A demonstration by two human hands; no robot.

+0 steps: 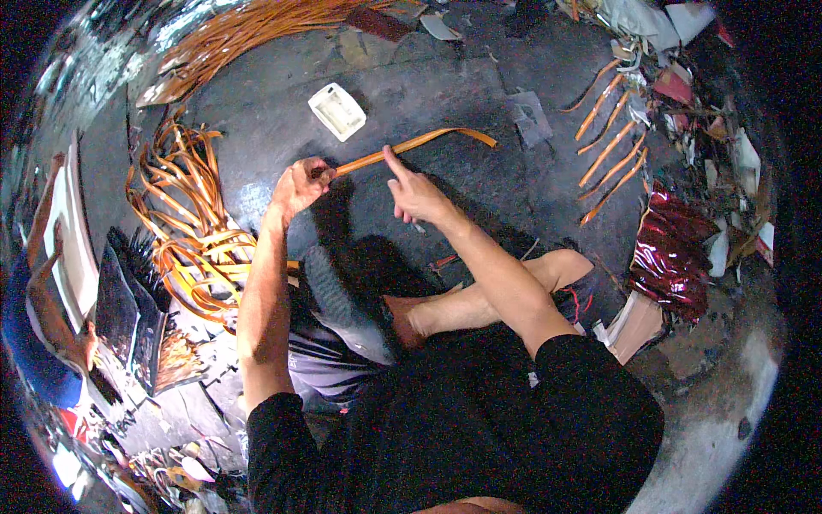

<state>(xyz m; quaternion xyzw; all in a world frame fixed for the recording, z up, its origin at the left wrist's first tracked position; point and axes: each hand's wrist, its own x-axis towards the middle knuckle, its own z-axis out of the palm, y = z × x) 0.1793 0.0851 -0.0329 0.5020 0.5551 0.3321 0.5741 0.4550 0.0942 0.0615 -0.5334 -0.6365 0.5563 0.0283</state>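
Fingers of the left hand (300, 184) clench one end of a flat orange strip (411, 143); the right hand (417, 195), index finger raised, presses along its middle, so the strip seems mid-smoothing. A next stroke would call for sliding toward the curled free end. Beyond lie a white rectangular tray (337, 111), glossy tangled strips (184, 231) and the rough dark floor (462, 77).

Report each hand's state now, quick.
Left hand: closed around one end of the orange strip.
Right hand: not gripping; forefinger extended, touching the strip.
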